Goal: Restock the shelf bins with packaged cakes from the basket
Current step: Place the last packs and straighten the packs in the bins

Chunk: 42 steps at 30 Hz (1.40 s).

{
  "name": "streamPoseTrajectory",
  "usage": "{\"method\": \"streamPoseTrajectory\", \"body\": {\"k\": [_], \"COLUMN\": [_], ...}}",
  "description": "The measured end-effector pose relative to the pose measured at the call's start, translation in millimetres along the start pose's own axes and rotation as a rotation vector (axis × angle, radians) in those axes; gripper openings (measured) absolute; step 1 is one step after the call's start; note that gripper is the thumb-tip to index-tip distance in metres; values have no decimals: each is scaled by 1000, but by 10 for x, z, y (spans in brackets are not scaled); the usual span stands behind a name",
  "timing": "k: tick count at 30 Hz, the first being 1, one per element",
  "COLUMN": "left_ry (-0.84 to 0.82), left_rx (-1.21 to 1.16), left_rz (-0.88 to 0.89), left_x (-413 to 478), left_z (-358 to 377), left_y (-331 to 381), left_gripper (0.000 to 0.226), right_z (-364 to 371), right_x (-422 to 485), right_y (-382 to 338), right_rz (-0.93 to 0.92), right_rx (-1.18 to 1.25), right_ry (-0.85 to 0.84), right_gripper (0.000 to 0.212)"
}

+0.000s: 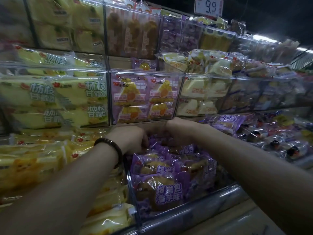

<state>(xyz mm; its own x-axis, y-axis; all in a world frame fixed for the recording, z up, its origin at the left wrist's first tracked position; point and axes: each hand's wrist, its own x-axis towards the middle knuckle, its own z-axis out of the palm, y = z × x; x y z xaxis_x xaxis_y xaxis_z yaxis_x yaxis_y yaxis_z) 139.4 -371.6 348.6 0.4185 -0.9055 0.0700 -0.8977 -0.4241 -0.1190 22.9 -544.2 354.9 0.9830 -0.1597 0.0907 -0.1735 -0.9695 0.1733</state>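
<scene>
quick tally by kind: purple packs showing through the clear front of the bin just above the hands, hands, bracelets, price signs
purple packs: 4
hands: 2, left hand and right hand
bracelet: 1
price sign: 1
total: 8

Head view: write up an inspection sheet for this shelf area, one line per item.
Surface: shelf with a shiny front rail, tiers of clear bins.
Job's things: purple cake packs fill the lower middle bin; basket not in view.
Clutter: nothing seen.
Grippers: left hand and right hand both reach into the back of that bin; fingers mostly hidden.
Cables: nothing seen.
Surroundings: yellow packs to the left, price sign reading 9.9 above.
</scene>
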Motion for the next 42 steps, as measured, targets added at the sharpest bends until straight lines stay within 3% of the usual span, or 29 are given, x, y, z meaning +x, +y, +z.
{"method": "streamPoseTrajectory", "body": {"k": [2,5,11,22,27,35,42], "left_ry": [21,25,87,107,104,148,83], "left_rx": [11,24,24,-34,-12,38,63], "left_rz": [-13,-33,-113,-169,-161,-99,-42], "left_x": [18,26,32,1,-38,-10,16], "left_z": [20,34,68,34,8,37,57], "left_y": [15,12,6,23,56,0,-24], "left_gripper": [27,22,4,26,16,18,15], "right_z": [57,8,-86,-492,-162,111,171], "right_x": [28,-38,-126,-155,-55,75,54], "right_y": [36,31,70,192,49,81,-4], "right_rz": [-45,-85,-74,-53,-92,35,22], "right_rx": [12,16,-10,-16,10,28,-46], "right_ry": [31,29,100,30,-74,57,100], "right_gripper": [35,13,32,25,34,42,22]}}
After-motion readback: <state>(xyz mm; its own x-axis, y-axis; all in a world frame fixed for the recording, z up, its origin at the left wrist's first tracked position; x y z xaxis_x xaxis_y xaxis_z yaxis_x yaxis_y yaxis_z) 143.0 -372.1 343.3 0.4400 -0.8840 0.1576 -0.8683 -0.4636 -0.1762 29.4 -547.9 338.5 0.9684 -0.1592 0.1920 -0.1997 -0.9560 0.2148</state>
